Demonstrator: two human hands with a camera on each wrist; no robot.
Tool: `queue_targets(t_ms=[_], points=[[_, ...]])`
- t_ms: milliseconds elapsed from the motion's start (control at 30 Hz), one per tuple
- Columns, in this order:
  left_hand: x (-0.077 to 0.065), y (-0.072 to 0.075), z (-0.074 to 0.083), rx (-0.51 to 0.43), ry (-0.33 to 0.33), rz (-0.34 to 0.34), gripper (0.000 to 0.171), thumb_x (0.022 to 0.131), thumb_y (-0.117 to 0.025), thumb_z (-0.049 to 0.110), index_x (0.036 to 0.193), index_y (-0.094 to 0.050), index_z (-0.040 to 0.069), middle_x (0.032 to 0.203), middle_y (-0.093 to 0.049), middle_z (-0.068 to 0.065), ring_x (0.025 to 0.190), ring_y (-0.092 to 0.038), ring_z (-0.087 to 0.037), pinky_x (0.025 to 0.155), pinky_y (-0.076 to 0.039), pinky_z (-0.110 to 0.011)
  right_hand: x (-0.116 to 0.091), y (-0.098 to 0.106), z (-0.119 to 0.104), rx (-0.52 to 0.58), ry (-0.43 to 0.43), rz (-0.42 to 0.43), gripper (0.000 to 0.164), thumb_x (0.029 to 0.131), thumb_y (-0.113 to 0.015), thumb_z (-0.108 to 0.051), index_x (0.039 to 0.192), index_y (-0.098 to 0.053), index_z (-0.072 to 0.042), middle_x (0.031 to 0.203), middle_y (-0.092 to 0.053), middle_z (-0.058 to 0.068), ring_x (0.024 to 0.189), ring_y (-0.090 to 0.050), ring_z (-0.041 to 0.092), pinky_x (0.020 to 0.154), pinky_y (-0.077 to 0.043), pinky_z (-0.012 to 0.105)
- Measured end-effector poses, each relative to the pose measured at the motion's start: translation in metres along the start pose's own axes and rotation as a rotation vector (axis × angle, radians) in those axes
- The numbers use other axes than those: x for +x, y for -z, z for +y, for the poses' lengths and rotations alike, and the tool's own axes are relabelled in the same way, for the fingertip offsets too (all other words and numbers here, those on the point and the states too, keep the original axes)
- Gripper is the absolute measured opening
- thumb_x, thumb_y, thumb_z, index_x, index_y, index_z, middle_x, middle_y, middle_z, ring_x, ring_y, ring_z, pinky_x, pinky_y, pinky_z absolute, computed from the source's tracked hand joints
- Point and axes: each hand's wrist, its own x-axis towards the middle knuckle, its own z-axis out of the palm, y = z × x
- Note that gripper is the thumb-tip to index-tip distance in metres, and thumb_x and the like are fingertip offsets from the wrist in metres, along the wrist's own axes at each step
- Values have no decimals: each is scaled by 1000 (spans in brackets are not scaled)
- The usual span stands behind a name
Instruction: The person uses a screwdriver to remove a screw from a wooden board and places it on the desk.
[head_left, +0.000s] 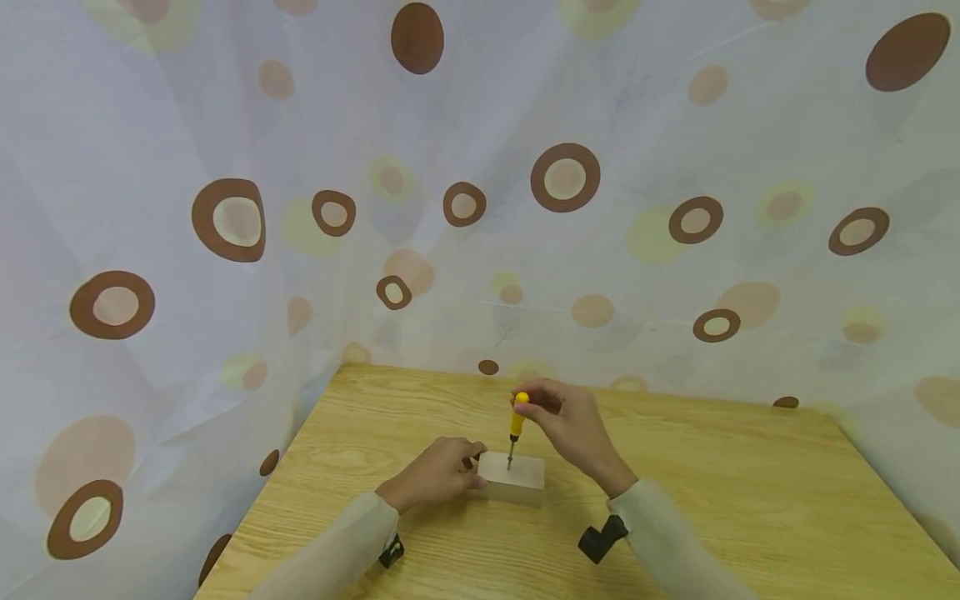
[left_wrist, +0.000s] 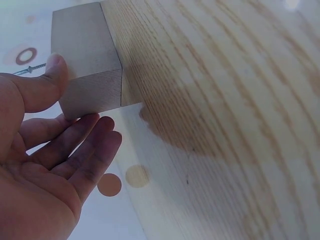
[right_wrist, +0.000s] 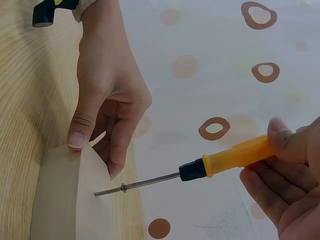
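A pale wooden block (head_left: 512,478) lies on the table, and a screw (right_wrist: 109,191) stands in its top face with much of the thread showing. My left hand (head_left: 437,473) grips the block's left end, thumb (left_wrist: 58,70) on the near side and fingers on the far side. My right hand (head_left: 572,427) holds a yellow-handled screwdriver (right_wrist: 235,158) by its handle, over the block. The screwdriver's metal shaft (right_wrist: 152,180) meets the screw head, slightly tilted in the head view.
The wood-grain table (head_left: 712,492) extends around the block. Behind and beside it hangs a white sheet (head_left: 480,117) with brown and yellow dots. A black strap device (head_left: 602,538) sits at the right wrist, and another (head_left: 392,552) at the left.
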Motion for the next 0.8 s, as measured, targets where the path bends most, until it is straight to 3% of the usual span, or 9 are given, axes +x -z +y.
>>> queue_targets(t_ms=[133, 233, 367, 600, 800], points=[[-1, 0, 0, -9, 0, 0, 52, 95, -77, 28, 136, -63, -2, 119, -72, -7, 96, -69, -9, 81, -56, -24, 1, 3, -1, 12, -11, -62, 20, 99, -71, -23, 118, -75, -17, 111, -75, 2, 98, -72, 16, 86, -58, 31], [-1, 0, 1, -14, -4, 1, 52, 95, -77, 27, 136, -63, -2, 119, -72, -8, 95, -69, -9, 81, -56, -23, 0, 3, -2, -19, -26, -49, 23, 96, -75, -28, 117, -75, -17, 107, -74, 0, 92, -71, 14, 81, -59, 30], [0, -1, 1, -3, -1, 3, 52, 95, -77, 28, 136, -64, -1, 119, -72, -7, 96, -69, -8, 80, -56, -23, -1, 3, -2, -42, -26, -20, 23, 93, -78, -25, 114, -76, -16, 103, -75, -1, 87, -72, 14, 77, -59, 30], [0, -1, 1, 10, 10, 5, 52, 94, -78, 29, 136, -65, 1, 119, -73, -5, 97, -69, -10, 81, -56, -24, -1, 6, -3, -26, -16, -95, 22, 101, -68, -19, 123, -74, -18, 112, -75, 1, 101, -72, 18, 87, -58, 33], [1, -1, 1, 4, 7, 9, 52, 94, -78, 28, 135, -65, 0, 119, -73, -6, 97, -69, -10, 81, -56, -24, -1, 4, -6, -53, -5, -40, 25, 95, -77, -23, 118, -74, -16, 98, -74, -1, 85, -71, 16, 76, -58, 30]])
